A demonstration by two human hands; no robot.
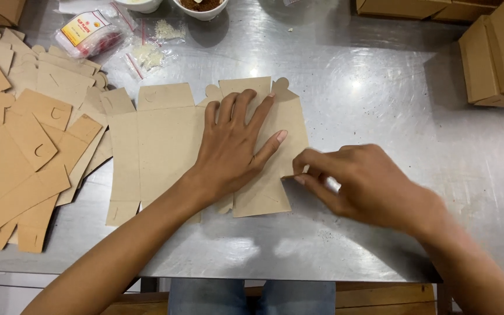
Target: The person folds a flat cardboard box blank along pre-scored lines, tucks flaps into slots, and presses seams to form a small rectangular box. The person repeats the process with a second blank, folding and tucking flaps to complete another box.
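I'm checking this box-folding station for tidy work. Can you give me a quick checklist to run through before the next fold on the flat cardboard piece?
1. Cardboard blank lies flat on the metal table: ok.
2. Left hand presses the blank down, palm flat, fingers spread: ok.
3. Right hand pinches the blank's right edge flap: ok.
4. Blank clear of the stack of blanks on the left: not ok, its left edge overlaps them.
5. Plastic bags and bowl away from the fold: ok.
6. Crease lines aligned: cannot tell.
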